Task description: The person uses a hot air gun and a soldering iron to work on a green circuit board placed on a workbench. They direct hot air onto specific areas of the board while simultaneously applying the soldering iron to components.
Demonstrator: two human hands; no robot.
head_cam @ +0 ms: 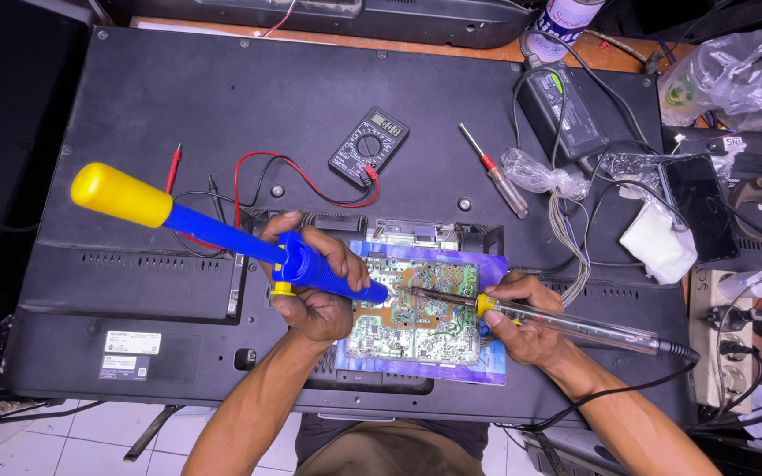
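A circuit board (412, 308), green and crowded with solder points, lies on a blue-edged sheet atop the black back panel of a flat television (222, 115), directly between my two hands. My left hand (315, 286) is wrapped tight around the barrel of a blue desoldering pump (222, 234) — its nozzle rests at the board just right of my fingers, while its yellow plunger cap juts far out to the upper left of my grip. My right hand (522, 322) is closed on a soldering iron (566, 324), pinched near its yellow collar; the metal tip runs left from my fingers to meet the board close beside the pump's nozzle, and the clear handle and black cord trail off to the right, past my wrist.

Above my left hand, well apart, sits a black multimeter (369, 145) with red and black leads looping across the panel. Above my right hand lies a screwdriver (494, 172) with a clear handle, near a crumpled plastic bag — and farther right, a dark phone (697, 204) and a black power adapter (562, 110) among tangled cables.
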